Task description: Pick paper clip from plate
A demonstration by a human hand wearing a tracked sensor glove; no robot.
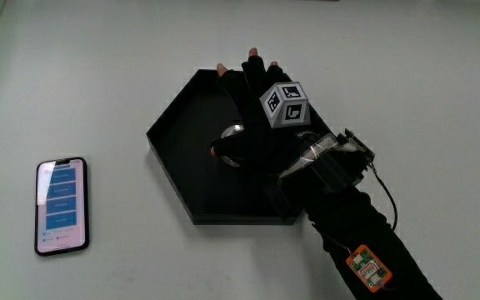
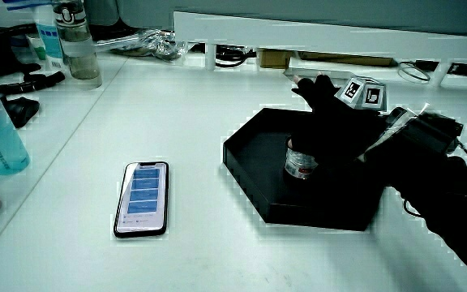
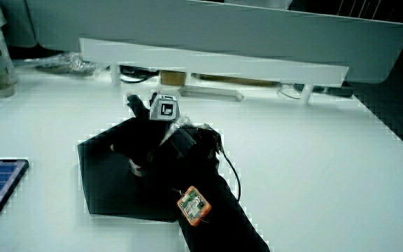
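Paper clip out of sight under the hand on a black plate

Paper clip itself cannot be made out in any view. A black hexagonal plate with a low raised rim sits on a white table. The hand, in a black glove, reaches down into the plate. Some fingers stretch out over the plate's rim farthest from the person; the thumb curls toward a small silvery object under the palm, which in a side view looks rounded and metallic. Whether the fingers actually grip it cannot be told. A patterned cube rides on the back of the hand, with black and white squares and no readable writing. An orange tag sits on the forearm. A smartphone lies beside the plate, its screen showing blue bars, with text too small to read.
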